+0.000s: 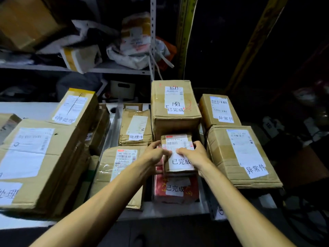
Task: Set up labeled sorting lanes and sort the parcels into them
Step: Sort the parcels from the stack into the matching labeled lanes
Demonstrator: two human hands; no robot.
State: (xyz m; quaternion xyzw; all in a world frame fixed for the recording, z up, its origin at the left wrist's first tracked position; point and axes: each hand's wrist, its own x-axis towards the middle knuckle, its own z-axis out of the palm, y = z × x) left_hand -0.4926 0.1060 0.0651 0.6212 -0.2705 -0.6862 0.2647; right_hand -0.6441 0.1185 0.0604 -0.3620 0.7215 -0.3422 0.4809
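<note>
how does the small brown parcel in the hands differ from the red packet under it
The brown parcel is cardboard; the red packet is wrapped in red. The brown parcel lies on top, held by the left hand and right hand; the red packet lies underneath. The brown parcel shows a barcode label; the red packet shows none. Both carry a white slip reading 已完成.

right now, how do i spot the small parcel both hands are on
Start at the tall brown box at the back centre. In front of it lies a red parcel, and the small brown parcel is on top, gripped by the left hand and right hand. It's the smallest, with a barcode above a handwritten 已完成 slip.
</note>
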